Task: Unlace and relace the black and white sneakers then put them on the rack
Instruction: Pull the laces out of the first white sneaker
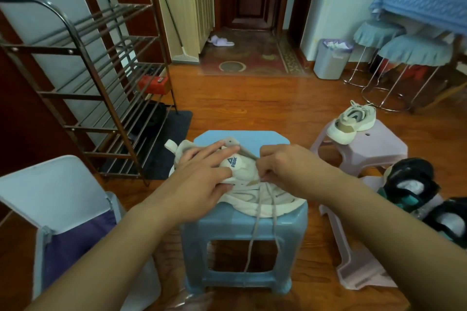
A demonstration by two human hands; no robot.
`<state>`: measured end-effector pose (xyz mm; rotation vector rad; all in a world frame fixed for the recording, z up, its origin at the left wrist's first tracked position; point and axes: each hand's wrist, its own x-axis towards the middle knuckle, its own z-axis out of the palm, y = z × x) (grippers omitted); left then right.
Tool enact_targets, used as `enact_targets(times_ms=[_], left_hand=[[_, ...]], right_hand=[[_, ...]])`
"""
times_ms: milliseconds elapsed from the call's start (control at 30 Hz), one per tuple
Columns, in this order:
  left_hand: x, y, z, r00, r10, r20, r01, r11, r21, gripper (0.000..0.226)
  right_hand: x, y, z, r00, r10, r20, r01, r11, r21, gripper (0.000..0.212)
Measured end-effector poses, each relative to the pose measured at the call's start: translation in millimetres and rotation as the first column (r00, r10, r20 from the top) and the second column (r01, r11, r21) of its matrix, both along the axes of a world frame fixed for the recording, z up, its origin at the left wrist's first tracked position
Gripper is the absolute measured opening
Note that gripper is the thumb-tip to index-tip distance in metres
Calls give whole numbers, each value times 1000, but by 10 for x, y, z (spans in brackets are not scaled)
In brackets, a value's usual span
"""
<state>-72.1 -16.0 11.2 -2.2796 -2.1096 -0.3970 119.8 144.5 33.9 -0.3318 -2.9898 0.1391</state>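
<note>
Cream sneaker (255, 192) overhangs blue stool (242, 230) edge; right hand (283, 161) pinches lace (257, 222)

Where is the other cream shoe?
In the head view, the cream lace-up sneaker sits on the pale pink plastic stool, to the right, beyond the blue plastic stool.

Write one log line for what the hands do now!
left hand: holds cream sneaker | right hand: pinches lace | blue stool: under sneaker

Scene is lit evenly and fairly dimly by soft indoor light, shadows are kept faint, slight glare is seen on the wooden floor (252, 103), straight lines are bowed by wide-angle distortion, and edges are softly blurred.
</note>
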Motion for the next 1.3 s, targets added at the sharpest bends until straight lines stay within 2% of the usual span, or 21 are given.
enact_targets(times_ms=[67, 100, 167, 233, 300, 367, 400, 467, 533, 567, 600, 700, 800, 867, 933, 1000, 1033, 1100, 1167, 1200, 1300], left_hand=[[-68, -20, 53, 1000, -29, 12, 30, 999, -40, 21], [-107, -33, 83, 999, -45, 24, 46, 997, -60, 19], [-150, -44, 130, 996, -78, 31, 80, 993, -89, 16], [-129, -30, 136, 994, -105, 23, 106, 989, -104, 16], [-117, -10, 128, 992, -124, 9, 124, 988, -88, 14], [-144, -7, 138, 993, -119, 16, 120, 992, -30, 8], [-168, -16, 133, 995, -96, -6, 96, 995, 2, 1], [-188, -8, 94, 994, 62, -88, -54, 994, 92, 17], [-96, 14, 70, 958, 287, -11, -281, 945, 170, 35], [-30, 26, 46, 941, 333, 62, -339, 925, 173, 40], [36, 35, 8, 940, 318, 123, -334, 929, 157, 42], [111, 40, -82, 968, 147, 203, -167, 982, 85, 35], [2, 38, -81, 969, 96, 229, -121, 988, 97, 23], [-54, 46, -74, 967, 82, 243, -112, 987, 114, 17], [-49, 58, -59, 970, 51, 239, -83, 989, 126, 15], [-38, 77, -68, 974, 27, 227, -59, 989, 138, 15], [-45, 84, -77, 972, 27, 234, -60, 989, 136, 14], [-60, 82, -87, 965, 29, 261, -66, 989, 134, 11], [-61, 74, -96, 967, 15, 254, -49, 990, 131, 15], [-52, 75, -102, 969, 11, 245, -44, 991, 129, 17], [-35, 84, -100, 972, 16, 235, -46, 991, 123, 9]], right_hand=[[32, 17, -37, 999, 24, -37, -24, 1000, 14, 9], [55, 68, -59, 994, -33, -100, 32, 999, -15, 8], [106, 211, -75, 931, -312, -191, 282, 945, -167, 8], [134, 290, -119, 855, -507, -105, 458, 835, -304, 9], [120, 213, -134, 899, -435, -51, 399, 861, -314, 9], [99, 72, -65, 966, -247, -77, 203, 908, -366, 24], [100, 20, -12, 984, -172, -50, 135, 896, -422, 29], [106, -72, 47, 996, -88, 34, 94, 878, -470, 21], [89, -172, -15, 995, -95, 33, 100, 900, -425, 11], [66, -215, -73, 995, -99, -7, 90, 925, -370, 13], [30, -266, -124, 994, -97, -48, 78, 950, -301, 16], [-101, -366, -197, 991, -47, -124, 25, 985, -172, 15], [-158, -382, -182, 987, -81, -138, 61, 987, -148, 7], [-147, -354, -166, 967, -230, -109, 193, 942, -273, 10], [-122, -276, -125, 940, -341, -14, 298, 839, -456, 16], [-85, -228, -75, 922, -386, 14, 305, 704, -641, 16], [-71, -218, -56, 917, -399, -15, 284, 680, -676, 15], [-50, -222, -53, 921, -371, -118, 249, 795, -554, 8], [-66, -271, -102, 955, -244, -167, 191, 941, -278, 11], [-100, -283, -143, 975, -149, -165, 125, 981, -148, 15], [-216, -292, -189, 988, 46, -148, -30, 993, 111, 19]])
